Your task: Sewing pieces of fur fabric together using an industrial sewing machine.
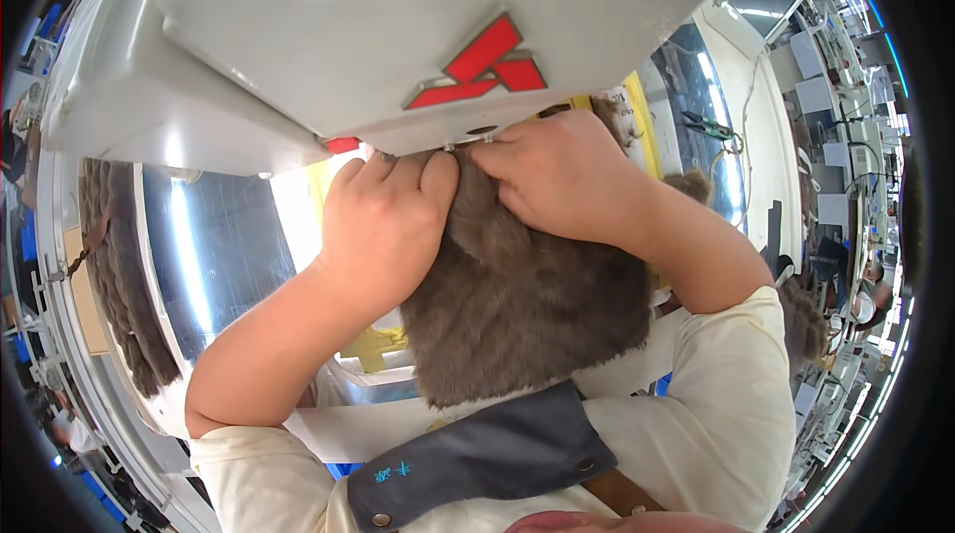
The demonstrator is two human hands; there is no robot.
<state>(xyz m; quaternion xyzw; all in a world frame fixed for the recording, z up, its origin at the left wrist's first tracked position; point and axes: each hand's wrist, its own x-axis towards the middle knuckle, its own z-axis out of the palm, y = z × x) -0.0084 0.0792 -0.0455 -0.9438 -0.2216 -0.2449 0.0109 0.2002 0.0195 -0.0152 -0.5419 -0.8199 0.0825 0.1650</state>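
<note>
A brown piece of fur fabric (537,304) hangs over the near table edge, its upper part bunched under the head of a white sewing machine (328,56). My left hand (388,215) is closed on the fabric's left upper edge, fingers curled close to the machine's underside. My right hand (562,175) pinches the same fabric on the other side, its fingertips just below the machine head. Between the two hands a narrow fold of fur stands up. The needle area is hidden by the machine head and my fingers.
A long strip of brown fur (124,274) lies at the left. Small snips with a dark green handle (708,125) rest on the shiny surface at the right. More brown fur (801,319) lies near my right elbow. Further workstations and people line both sides.
</note>
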